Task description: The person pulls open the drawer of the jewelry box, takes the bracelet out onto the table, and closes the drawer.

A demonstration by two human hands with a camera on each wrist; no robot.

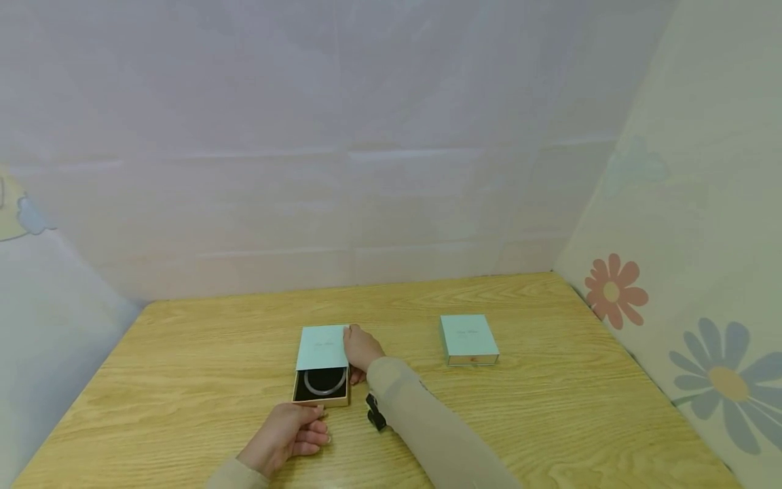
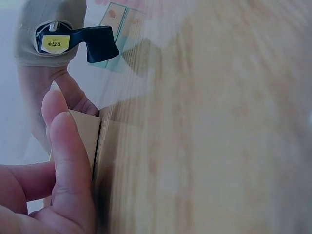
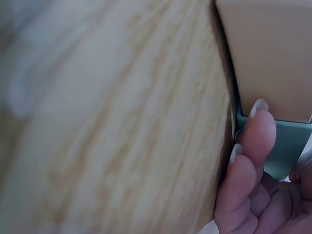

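A pale mint jewelry box (image 1: 322,347) stands on the wooden table, its inner drawer (image 1: 330,401) slid partway out toward me. On the drawer's black lining lies a round bangle (image 1: 324,392), its far part hidden under the sleeve. My right hand (image 1: 362,350) grips the sleeve's right side, with its fingers (image 3: 258,134) low along the wall. At the drawer's front edge, my left hand (image 1: 290,435) has thumb and fingers drawn together, while its lower fingers bend loosely beneath. Fingers (image 2: 70,156) cover much of the tan drawer front in the left wrist view, hiding what they pinch.
A second mint box (image 1: 469,338), fully closed, sits to the right, with a small reddish mark on its tan front. A black wrist mount (image 1: 375,412) sticks out from the right sleeve. Light fabric walls (image 1: 366,204) surround the table (image 1: 201,353).
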